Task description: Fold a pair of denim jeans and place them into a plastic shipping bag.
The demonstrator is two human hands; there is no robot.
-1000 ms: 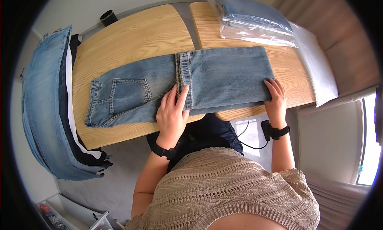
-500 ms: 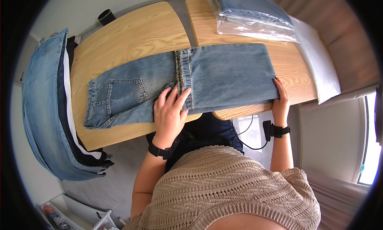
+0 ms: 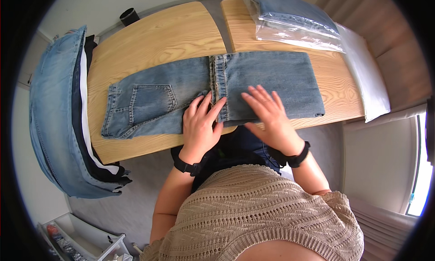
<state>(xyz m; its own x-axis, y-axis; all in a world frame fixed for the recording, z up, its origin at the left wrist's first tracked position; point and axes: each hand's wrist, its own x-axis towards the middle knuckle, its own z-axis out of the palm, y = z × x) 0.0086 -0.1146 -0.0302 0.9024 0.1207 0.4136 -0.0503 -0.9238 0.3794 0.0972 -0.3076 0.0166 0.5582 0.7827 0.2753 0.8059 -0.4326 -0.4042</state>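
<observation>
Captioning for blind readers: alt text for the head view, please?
Folded blue jeans lie across two wooden tables, a person's left hand at a stitched edge, right hand spread over the folded leg. Denim garments hang at left.

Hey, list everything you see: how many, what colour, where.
Tables: two, light wood, side by side
Jeans: one pair, blue, folded across both tables
Garments: several, blue, black, white, at left table's left edge
Bagged denim: count unclear, blue, right table's far side
Plastic: count unclear, whitish, right table's right edge
Bin: one, black, beyond left table
Container: one, white, lower left
Curtain: count unclear, brown, right
Wristbands: two, black, on wrists
Trousers: one, dark, lap
Knit top: one, beige, bottom centre
Left hand: one, bare, on jeans
Right hand: one, bare, over jeans
</observation>
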